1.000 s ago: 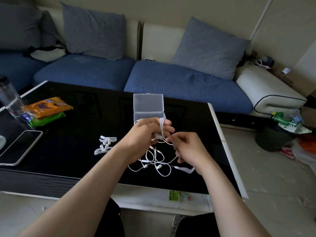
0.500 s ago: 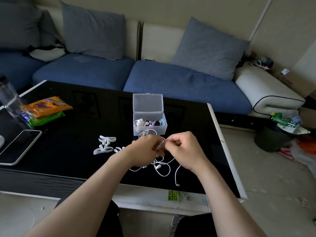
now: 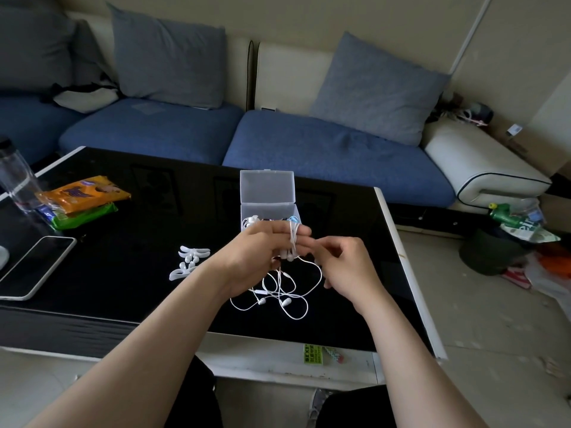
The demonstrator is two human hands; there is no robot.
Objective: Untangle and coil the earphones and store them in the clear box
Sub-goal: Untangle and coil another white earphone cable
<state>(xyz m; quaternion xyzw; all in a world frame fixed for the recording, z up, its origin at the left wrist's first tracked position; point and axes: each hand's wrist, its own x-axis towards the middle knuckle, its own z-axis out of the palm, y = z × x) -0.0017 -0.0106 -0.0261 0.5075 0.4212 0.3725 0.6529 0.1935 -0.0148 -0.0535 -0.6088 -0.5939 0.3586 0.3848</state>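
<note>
Head view, left hand: the left hand is raised in front of the box, its fingers stretched out almost straight. White cord is wound round them and the thumb is hidden.
Head view, right hand: the right hand is just beside the left fingertips with its fingers curled narrow. It appears to pinch the cord that runs off the winding, though the pinch itself is too small to see.
Earphones: the earphones are partly wrapped on the left fingers. The rest hangs down and lies in loose crossing loops on the desk, below and between the hands.
Clear box: the clear box stands just behind the left hand with its lid upright. Other coiled cords are already inside.
Just changed: half a second ago both hands were pressed together lower down and the box showed whole. Now the left hand has lifted across the box front, with the cord laid round its fingers much as a second ago.
Meaning for the task: my reading is that another turn is going on. Coiling is under way, the loops on the desk still have to be drawn in, and nothing of this pair is in the box yet.
Also on the desk: white ear hooks, snack packets and a phone, all well apart to the left.
</note>
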